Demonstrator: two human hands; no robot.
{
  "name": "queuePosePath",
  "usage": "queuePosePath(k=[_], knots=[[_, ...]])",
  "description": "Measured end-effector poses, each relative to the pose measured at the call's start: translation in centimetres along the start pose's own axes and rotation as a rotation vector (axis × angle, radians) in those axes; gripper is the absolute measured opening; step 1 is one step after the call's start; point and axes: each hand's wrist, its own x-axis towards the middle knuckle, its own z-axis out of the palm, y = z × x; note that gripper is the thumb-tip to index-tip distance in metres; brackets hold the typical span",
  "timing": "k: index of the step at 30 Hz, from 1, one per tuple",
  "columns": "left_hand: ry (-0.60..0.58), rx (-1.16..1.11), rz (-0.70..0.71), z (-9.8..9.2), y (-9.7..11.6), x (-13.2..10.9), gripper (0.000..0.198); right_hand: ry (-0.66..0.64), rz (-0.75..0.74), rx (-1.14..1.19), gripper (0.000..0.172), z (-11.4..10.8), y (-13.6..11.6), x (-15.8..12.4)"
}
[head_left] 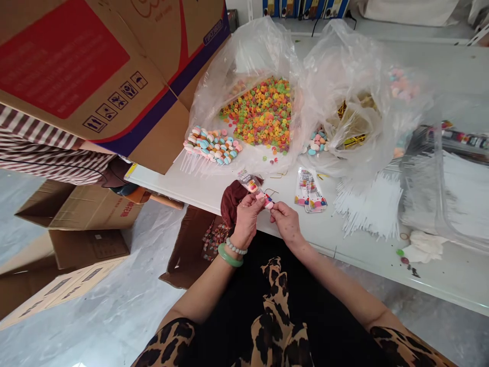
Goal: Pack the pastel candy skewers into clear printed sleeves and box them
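My left hand [247, 216], with a green bangle and a beaded bracelet at its wrist, pinches a small printed candy packet [249, 182] above the table's front edge. Fingers of my right hand [286, 221] close at the packet's near end; the exact grip there is too small to make out. Pink and yellow pieces show through its clear wrap. Beside my left hand lies a dark brown cloth [232, 203]. Flat printed packets [310, 189] rest to the right of my hands. Behind them, pastel candies on white sticks [212, 145] lie in a pile.
Clear bags hold colourful ring candies [263, 114] and gold ties [353, 137]. White sticks [369, 204] and a clear plastic bin [439, 178] are at right. A large carton [153, 66] stands left, beside a person's striped clothing [49, 148]. An open box [183, 250] sits below the table.
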Motion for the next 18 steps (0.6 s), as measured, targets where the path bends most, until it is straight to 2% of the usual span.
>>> queuePosePath(k=[2,4,6,8,11,13,18], knots=[[0.003,-0.007,-0.004,0.1,0.2,0.0,0.03,0.115,-0.266,-0.411,0.021,0.0,0.2,0.0],[0.0,-0.022,-0.055,0.2,0.6,0.1,0.033,0.192,-0.452,-0.74,0.026,-0.2,0.5,-0.1],[0.017,-0.016,-0.086,0.1,1.0,0.3,0.035,0.225,-0.568,-0.929,0.029,-0.5,0.8,-0.1],[0.04,0.029,-0.083,-0.1,1.2,0.4,0.038,0.224,-0.631,-1.001,0.031,-0.7,1.0,-0.1],[0.046,0.118,-0.074,-0.3,1.1,0.4,0.04,0.196,-0.626,-0.976,0.032,-0.9,1.1,0.1],[0.038,0.161,-0.096,-0.4,1.0,0.4,0.04,0.164,-0.579,-0.87,0.032,-1.0,0.9,0.2],[0.014,0.17,-0.162,-0.5,1.3,0.5,0.037,0.022,-0.335,-0.349,0.023,-1.3,-0.1,0.3]])
